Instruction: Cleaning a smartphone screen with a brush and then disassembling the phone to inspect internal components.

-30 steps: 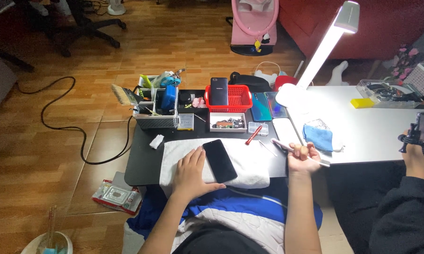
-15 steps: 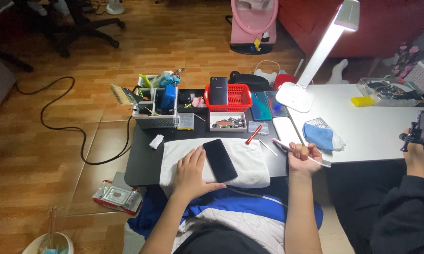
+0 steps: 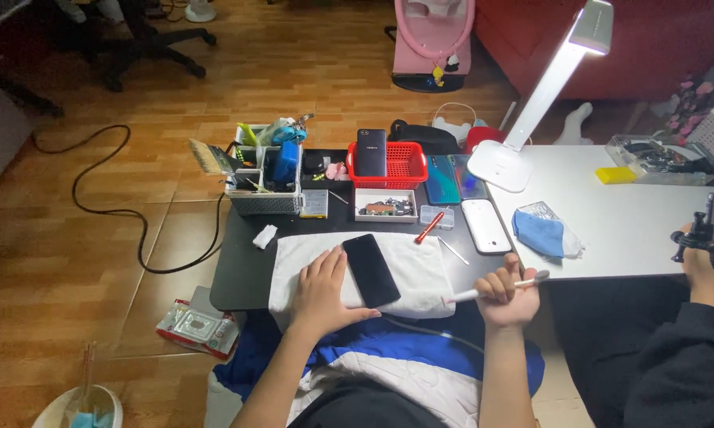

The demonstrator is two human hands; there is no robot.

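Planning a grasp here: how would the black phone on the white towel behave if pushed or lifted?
The black phone looks like a thin, rigid slab lying flat, so it should neither flex nor roll. The white towel under it would probably bunch or drag rather than let it slide cleanly. Its glossy face looks slippery and likely fragile; the left hand rests flat beside it, touching its edge.

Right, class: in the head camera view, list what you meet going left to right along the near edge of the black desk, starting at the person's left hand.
Left hand flat on the white towel → black phone on the towel → right hand gripping a white pen-like tool → another person's hand at far right.
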